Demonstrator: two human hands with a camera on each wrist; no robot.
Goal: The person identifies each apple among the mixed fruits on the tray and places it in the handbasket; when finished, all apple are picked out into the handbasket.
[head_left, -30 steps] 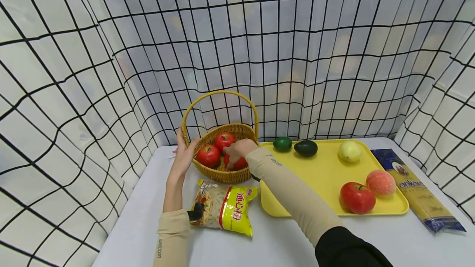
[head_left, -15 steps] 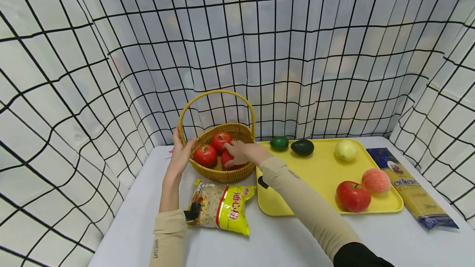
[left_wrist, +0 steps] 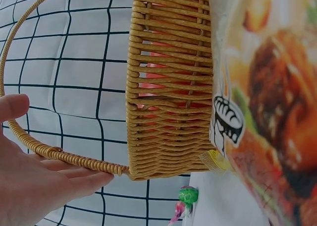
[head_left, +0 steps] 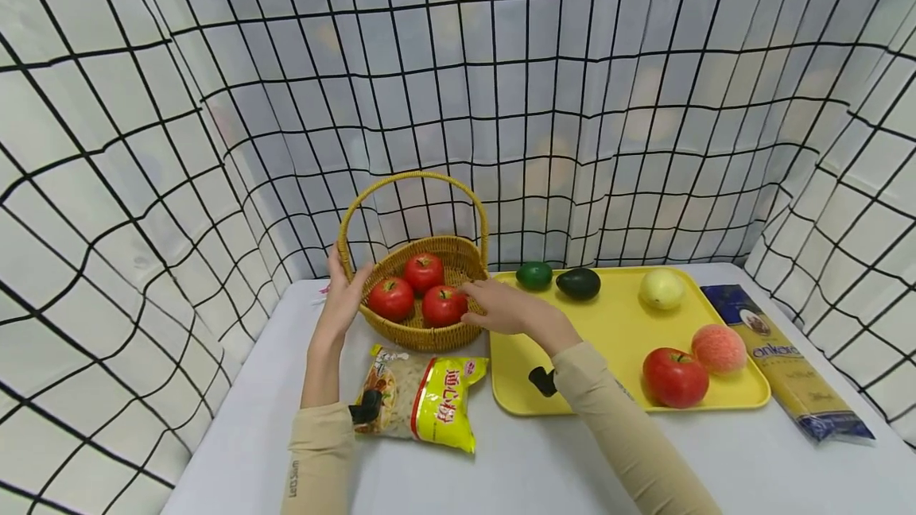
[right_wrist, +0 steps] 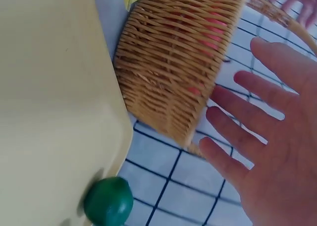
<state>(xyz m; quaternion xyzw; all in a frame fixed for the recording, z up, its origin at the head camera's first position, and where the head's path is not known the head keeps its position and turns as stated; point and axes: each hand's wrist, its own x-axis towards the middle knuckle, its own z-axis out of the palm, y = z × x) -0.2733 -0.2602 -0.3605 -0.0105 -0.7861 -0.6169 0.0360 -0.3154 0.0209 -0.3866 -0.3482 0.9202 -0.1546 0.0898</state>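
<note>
A wicker basket (head_left: 461,257) with a tall arched handle (head_left: 415,175) holds three red tomatoes, the nearest-right tomato (head_left: 444,306) among them. My left hand (head_left: 341,299) is at the left foot of the handle; in the left wrist view its straight fingers (left_wrist: 79,179) lie along the handle, with the thumb apart from them. My right hand (head_left: 504,306) hovers at the basket's right rim, fingertips close to that tomato. Seen from the right wrist, its fingers are spread and hold nothing.
A bag of macaroni (head_left: 422,400) lies before the basket. Right of it, a yellow tray (head_left: 572,340) bears two dark green fruits, a lemon (head_left: 661,289), a peach (head_left: 719,349) and another tomato (head_left: 675,377). A pasta packet (head_left: 787,360) lies beyond. Black netting (head_left: 551,114) surrounds the table.
My right hand has let go of the nearest-right tomato, which now rests in the basket, and has drawn back to the right. My left hand stays at the handle.
</note>
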